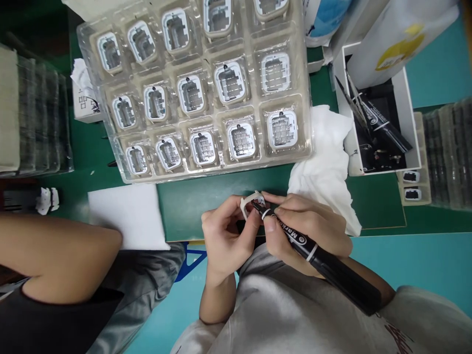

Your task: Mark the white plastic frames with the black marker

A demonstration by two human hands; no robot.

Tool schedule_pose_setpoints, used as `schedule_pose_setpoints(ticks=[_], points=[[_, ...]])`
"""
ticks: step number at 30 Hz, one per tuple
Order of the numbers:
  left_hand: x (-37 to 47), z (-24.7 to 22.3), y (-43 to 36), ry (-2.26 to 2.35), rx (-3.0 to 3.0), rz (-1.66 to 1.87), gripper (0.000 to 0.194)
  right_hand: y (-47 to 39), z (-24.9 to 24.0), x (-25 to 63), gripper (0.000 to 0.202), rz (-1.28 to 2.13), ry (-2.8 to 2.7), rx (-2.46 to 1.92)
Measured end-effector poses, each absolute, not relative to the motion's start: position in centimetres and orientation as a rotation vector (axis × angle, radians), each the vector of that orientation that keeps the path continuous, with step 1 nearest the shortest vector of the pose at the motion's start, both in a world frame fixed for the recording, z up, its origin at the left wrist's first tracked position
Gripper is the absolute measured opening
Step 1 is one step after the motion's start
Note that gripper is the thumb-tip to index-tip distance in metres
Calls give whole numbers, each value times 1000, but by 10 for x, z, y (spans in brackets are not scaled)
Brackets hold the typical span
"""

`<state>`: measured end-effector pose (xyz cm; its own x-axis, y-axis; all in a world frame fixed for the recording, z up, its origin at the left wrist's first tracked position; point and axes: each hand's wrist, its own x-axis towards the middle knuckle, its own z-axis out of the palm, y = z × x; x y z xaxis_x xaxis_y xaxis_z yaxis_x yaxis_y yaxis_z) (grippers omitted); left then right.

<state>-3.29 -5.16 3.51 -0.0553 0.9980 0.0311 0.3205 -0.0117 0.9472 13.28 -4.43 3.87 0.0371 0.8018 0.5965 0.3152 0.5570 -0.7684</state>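
Marker (317, 255) is sitting clamped in our right grip (306, 231), tip touching the white frame (250, 202) we are pinching in our left grip (224, 236) near the tabletop's (221, 196) front edge.

Assy workshop: trays (195, 162) of parts

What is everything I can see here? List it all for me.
small frame part: one, white, pinched in the left hand at the desk edge
marker pen: one, black, in the right hand, tip on the frame part
tray: one, clear plastic, top centre, pockets holding white-rimmed parts
cloth: one, white, right of the tray
paper sheet: one, white, left of the hands
box: one, white, upper right, black pens inside
mat: one, dark green, under the tray
another person's arm: one, lower left
left hand: one, gripping the part
right hand: one, gripping the pen
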Motion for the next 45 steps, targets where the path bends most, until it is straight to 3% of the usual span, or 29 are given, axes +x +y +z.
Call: schedule_pose_setpoints(ticks=[23, 29, 45], points=[[-42, 48, -34, 1165, 936, 1095, 22, -41, 42, 141, 31, 564, -1538, -823], [-46, 39, -34, 1065, 834, 1091, 24, -40, 40, 141, 23, 538, -1506, -807], [-36, 38, -36, 1168, 959, 1163, 19, -39, 36, 143, 25, 516, -1576, -772]])
